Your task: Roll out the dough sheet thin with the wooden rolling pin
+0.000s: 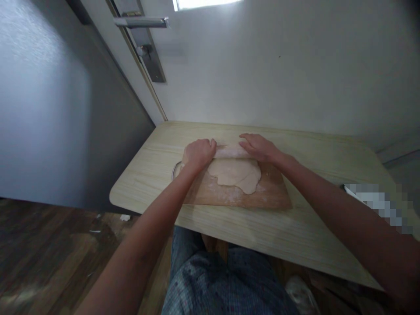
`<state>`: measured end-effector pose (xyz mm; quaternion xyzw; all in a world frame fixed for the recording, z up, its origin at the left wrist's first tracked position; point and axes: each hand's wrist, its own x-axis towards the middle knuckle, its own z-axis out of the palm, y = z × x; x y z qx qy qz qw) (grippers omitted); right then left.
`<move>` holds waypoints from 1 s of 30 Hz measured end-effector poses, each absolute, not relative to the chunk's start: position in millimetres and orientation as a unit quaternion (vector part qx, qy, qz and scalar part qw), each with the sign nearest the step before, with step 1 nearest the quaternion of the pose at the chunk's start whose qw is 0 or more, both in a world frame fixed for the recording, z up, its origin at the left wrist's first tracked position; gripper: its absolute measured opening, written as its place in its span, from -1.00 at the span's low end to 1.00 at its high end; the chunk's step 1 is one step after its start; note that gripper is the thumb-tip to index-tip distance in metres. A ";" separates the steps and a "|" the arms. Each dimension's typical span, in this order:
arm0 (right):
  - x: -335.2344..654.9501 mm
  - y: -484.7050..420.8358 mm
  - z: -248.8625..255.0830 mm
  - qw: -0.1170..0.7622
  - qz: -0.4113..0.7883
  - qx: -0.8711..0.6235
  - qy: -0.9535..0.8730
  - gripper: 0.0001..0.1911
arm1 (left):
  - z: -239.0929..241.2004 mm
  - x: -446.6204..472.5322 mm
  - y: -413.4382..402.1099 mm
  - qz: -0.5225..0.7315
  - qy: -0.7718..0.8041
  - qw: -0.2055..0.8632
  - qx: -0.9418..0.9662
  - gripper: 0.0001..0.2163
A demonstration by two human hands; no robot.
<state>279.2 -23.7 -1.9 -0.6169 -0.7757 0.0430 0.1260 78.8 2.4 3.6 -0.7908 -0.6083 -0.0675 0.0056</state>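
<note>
A pale rolling pin lies across the far part of a flattened sheet of dough. My left hand is closed round the pin's left end. At the right end, my right hand rests over the pin with its fingers bent and slightly apart. The dough has an uneven edge, with a lobe hanging toward me. Beneath it is a wooden cutting board dusted with flour near its front. Both ends of the pin are hidden by my hands.
The board sits on a light wood-grain table, its metal ring handle at the left. A white door with a lever handle stands behind. At right, a blurred pale object lies by my forearm.
</note>
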 end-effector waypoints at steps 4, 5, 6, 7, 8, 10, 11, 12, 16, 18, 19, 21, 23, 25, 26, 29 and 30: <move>278.3 -36.3 -6.1 0.108 0.025 -0.615 -0.781 -0.49 | 0.2 78.8 -9.8 -0.080 -0.602 0.046 -0.793 -0.48; 278.3 -40.2 -7.4 0.103 0.016 -0.614 -0.783 -0.49 | -1.1 78.4 -13.3 -0.085 -0.598 0.059 -0.795 -0.49; 278.3 -44.3 -8.9 0.100 0.004 -0.611 -0.785 -0.49 | -2.2 77.8 -17.0 -0.092 -0.592 0.072 -0.797 -0.51; 278.3 -48.6 -10.3 0.098 -0.012 -0.606 -0.789 -0.49 | -3.2 77.0 -21.0 -0.099 -0.584 0.085 -0.801 -0.52; 278.2 -53.1 -11.7 0.097 -0.029 -0.597 -0.796 -0.49 | -3.8 75.9 -25.4 -0.107 -0.577 0.096 -0.804 -0.53; 277.4 -62.6 -14.0 0.101 -0.070 -0.574 -0.810 -0.50 | -4.1 73.0 -34.7 -0.116 -0.562 0.109 -0.811 -0.56; 276.5 -67.6 -14.7 0.109 -0.091 -0.566 -0.812 -0.51 | -3.8 71.1 -39.5 -0.118 -0.555 0.113 -0.816 -0.58; 275.2 -72.9 -15.1 0.117 -0.109 -0.563 -0.811 -0.52 | -3.4 69.0 -44.2 -0.117 -0.548 0.115 -0.820 -0.59; 267.6 -93.1 -12.9 0.109 -0.149 -0.587 -0.788 -0.58 | -0.2 59.2 -55.3 -0.111 -0.509 0.130 -0.844 -0.59; 264.9 -99.8 -9.5 0.077 -0.153 -0.590 -0.789 -0.61 | 3.6 55.2 -53.7 -0.085 -0.489 0.121 -0.859 -0.58; 264.5 -101.6 -7.3 0.062 -0.152 -0.587 -0.792 -0.63 | 6.5 54.1 -51.2 -0.067 -0.483 0.110 -0.866 -0.56; 266.2 -102.1 -2.6 0.043 -0.149 -0.573 -0.804 -0.67 | 13.6 54.0 -44.4 -0.037 -0.480 0.091 -0.872 -0.53; 271.0 -99.7 1.1 0.039 -0.155 -0.563 -0.811 -0.69 | 20.2 56.7 -37.5 -0.034 -0.483 0.087 -0.871 -0.50; 277.4 -97.1 2.3 0.045 -0.173 -0.559 -0.810 -0.67 | 23.2 61.4 -32.9 -0.048 -0.485 0.095 -0.868 -0.49; 280.4 -96.6 1.6 0.049 -0.182 -0.559 -0.808 -0.66 | 22.7 64.0 -31.9 -0.053 -0.484 0.096 -0.868 -0.49; 283.8 -99.6 -4.2 0.055 -0.188 -0.567 -0.800 -0.68 | 13.8 70.6 -34.7 -0.065 -0.475 0.094 -0.873 -0.53; 282.6 -101.9 -6.8 0.058 -0.185 -0.580 -0.791 -0.69 | 9.5 71.9 -37.1 -0.071 -0.474 0.093 -0.872 -0.54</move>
